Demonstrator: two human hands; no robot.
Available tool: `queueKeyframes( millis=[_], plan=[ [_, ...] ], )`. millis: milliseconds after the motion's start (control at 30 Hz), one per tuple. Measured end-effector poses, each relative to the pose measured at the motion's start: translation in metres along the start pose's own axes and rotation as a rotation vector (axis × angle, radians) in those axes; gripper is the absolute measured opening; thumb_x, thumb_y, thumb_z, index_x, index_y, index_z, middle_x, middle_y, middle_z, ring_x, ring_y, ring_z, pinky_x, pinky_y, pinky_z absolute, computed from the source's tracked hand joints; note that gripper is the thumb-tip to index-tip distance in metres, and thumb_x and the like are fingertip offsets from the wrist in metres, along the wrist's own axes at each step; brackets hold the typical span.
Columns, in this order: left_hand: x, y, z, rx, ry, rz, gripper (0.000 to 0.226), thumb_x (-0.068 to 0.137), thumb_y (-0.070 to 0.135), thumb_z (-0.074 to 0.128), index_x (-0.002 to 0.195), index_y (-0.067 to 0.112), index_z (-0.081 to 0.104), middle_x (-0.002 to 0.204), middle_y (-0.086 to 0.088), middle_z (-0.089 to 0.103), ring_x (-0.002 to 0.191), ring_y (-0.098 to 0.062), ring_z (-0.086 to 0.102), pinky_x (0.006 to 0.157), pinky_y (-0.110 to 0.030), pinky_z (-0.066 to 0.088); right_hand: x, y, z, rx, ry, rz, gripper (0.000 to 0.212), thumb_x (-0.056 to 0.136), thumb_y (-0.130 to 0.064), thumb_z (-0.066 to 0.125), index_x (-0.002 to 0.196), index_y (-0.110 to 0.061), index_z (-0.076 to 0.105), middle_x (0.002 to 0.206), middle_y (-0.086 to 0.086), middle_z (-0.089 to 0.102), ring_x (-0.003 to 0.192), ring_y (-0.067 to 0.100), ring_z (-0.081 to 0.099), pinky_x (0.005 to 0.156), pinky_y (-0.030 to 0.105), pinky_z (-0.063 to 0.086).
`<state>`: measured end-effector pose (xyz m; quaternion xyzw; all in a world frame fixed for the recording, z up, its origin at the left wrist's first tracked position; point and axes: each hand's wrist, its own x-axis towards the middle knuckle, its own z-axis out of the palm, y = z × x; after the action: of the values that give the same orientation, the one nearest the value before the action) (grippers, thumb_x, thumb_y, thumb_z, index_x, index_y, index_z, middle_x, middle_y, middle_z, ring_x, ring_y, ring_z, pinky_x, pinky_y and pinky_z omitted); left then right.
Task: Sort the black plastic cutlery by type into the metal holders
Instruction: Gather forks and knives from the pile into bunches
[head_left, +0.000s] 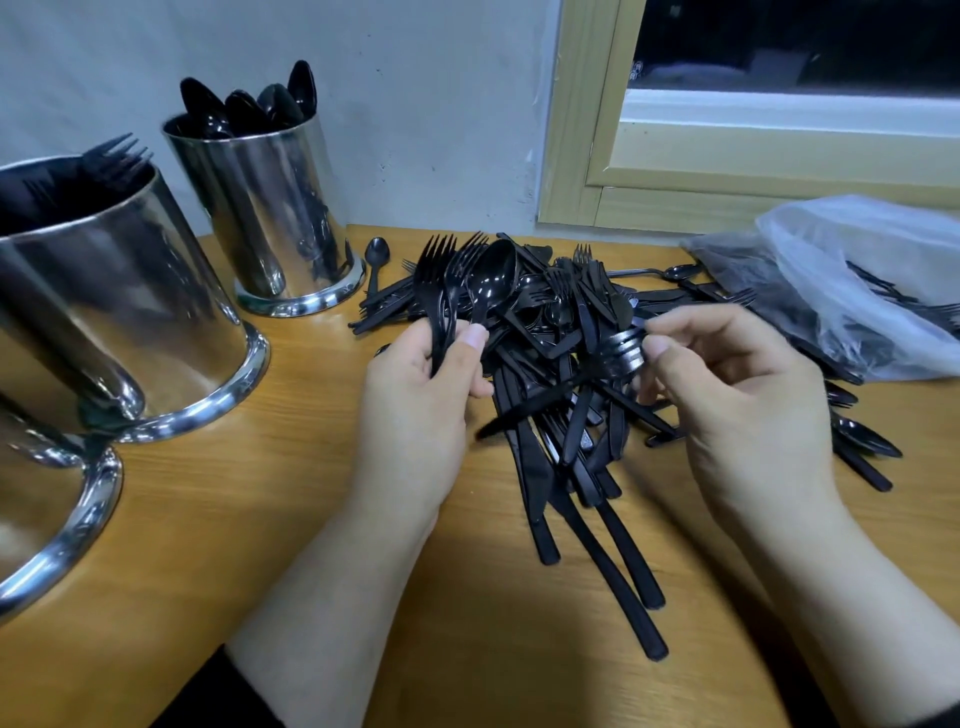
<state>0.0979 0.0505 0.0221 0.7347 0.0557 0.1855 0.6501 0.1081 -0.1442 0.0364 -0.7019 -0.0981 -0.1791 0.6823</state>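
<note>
Our left hand (421, 395) gripped forks and a spoon (488, 280); our right hand (727, 395) pinched a fork (618, 356), its handle slanting lower left, holders (270, 208) far upper left.

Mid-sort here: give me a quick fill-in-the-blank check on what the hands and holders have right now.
1. The left hand grips two forks and one ____.
2. The right hand pinches a fork by its ____ end.
3. The far holder by the wall contains ____.
4. The unsorted pile lies on the wooden ____.

Missing words: spoon; tined; spoons; table
</note>
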Motion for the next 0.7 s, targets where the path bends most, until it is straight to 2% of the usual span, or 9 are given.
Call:
queueKeyframes(
  millis=[67,100,167,267,400,467,567,633,700],
  plan=[
    [0.0,0.0,0.002,0.036,-0.015,0.004,0.028,0.103,0.026,0.06,0.08,0.012,0.064,0.073,-0.002,0.069,0.077,-0.019,0.072,0.081,-0.038,0.062,-0.001,-0.002,0.003,0.053,0.002,0.052,0.015,0.091,-0.001,0.067,0.091,-0.014,0.075,0.071,0.007,0.071,0.064,0.015,0.066,0.067,0.02,0.053],
    [-0.001,0.0,0.002,0.068,-0.046,0.0,0.026,0.103,0.026,0.061,0.08,0.013,0.066,0.076,0.0,0.072,0.078,-0.017,0.073,0.079,-0.035,0.061,-0.002,-0.002,0.004,0.084,-0.006,0.07,0.015,0.091,-0.002,0.068,0.092,-0.015,0.077,0.073,0.01,0.073,0.067,0.019,0.068,0.071,0.025,0.057],
    [-0.005,0.003,0.006,0.069,-0.153,-0.051,0.021,0.103,0.024,0.061,0.086,0.013,0.069,0.079,-0.001,0.073,0.073,-0.015,0.073,0.068,-0.031,0.06,-0.003,-0.003,0.005,0.128,-0.03,0.091,0.014,0.089,-0.005,0.071,0.096,-0.014,0.078,0.079,0.015,0.075,0.073,0.026,0.072,0.078,0.033,0.06],
    [-0.011,0.006,0.009,0.063,-0.308,-0.135,0.018,0.104,0.026,0.059,0.094,0.014,0.069,0.069,-0.001,0.067,0.053,-0.015,0.057,0.047,-0.027,0.048,-0.006,-0.003,0.005,0.071,-0.069,0.07,0.017,0.087,-0.009,0.073,0.101,-0.016,0.077,0.084,0.009,0.077,0.078,0.024,0.073,0.078,0.03,0.06],
    [-0.015,0.005,0.011,0.017,-0.423,-0.26,0.033,0.105,0.04,0.052,0.097,0.013,0.07,0.059,0.003,0.048,0.048,-0.011,0.035,0.044,-0.023,0.029,-0.005,0.002,0.003,-0.343,-0.053,-0.23,0.009,0.088,-0.022,0.076,0.097,-0.025,0.078,0.088,-0.004,0.069,0.084,0.015,0.063,0.077,0.028,0.05],
    [-0.018,0.006,0.012,-0.021,-0.48,-0.302,0.041,0.103,0.049,0.05,0.097,0.013,0.07,0.06,0.003,0.044,0.048,-0.011,0.031,0.044,-0.025,0.025,-0.001,0.006,0.003,-0.451,-0.018,-0.332,0.012,0.088,-0.023,0.077,0.1,-0.022,0.076,0.097,0.0,0.06,0.092,0.012,0.057,0.081,0.022,0.043],
    [-0.019,0.007,0.013,-0.078,-0.554,-0.32,0.044,0.099,0.051,0.054,0.101,0.011,0.07,0.061,0.002,0.042,0.047,-0.011,0.029,0.043,-0.026,0.022,0.001,0.01,0.003,-0.434,-0.043,-0.222,0.021,0.089,-0.03,0.075,0.11,-0.027,0.069,0.106,-0.005,0.063,0.099,0.007,0.059,0.083,0.022,0.047],
    [-0.018,0.008,0.011,-0.091,-0.585,-0.319,0.036,0.098,0.045,0.061,0.1,0.01,0.069,0.061,0.003,0.041,0.047,-0.011,0.028,0.042,-0.025,0.021,0.0,0.012,0.003,-0.394,-0.089,-0.086,0.015,0.09,-0.034,0.072,0.105,-0.034,0.068,0.092,-0.009,0.067,0.086,0.005,0.062,0.077,0.023,0.05],
    [-0.017,0.008,0.01,-0.091,-0.591,-0.306,0.019,0.097,0.036,0.068,0.089,0.018,0.068,0.062,0.002,0.042,0.049,-0.012,0.028,0.042,-0.026,0.021,-0.001,0.012,0.004,-0.362,-0.098,-0.036,0.004,0.091,-0.034,0.07,0.095,-0.032,0.069,0.079,-0.004,0.066,0.072,0.01,0.06,0.067,0.023,0.049]
  ],
)
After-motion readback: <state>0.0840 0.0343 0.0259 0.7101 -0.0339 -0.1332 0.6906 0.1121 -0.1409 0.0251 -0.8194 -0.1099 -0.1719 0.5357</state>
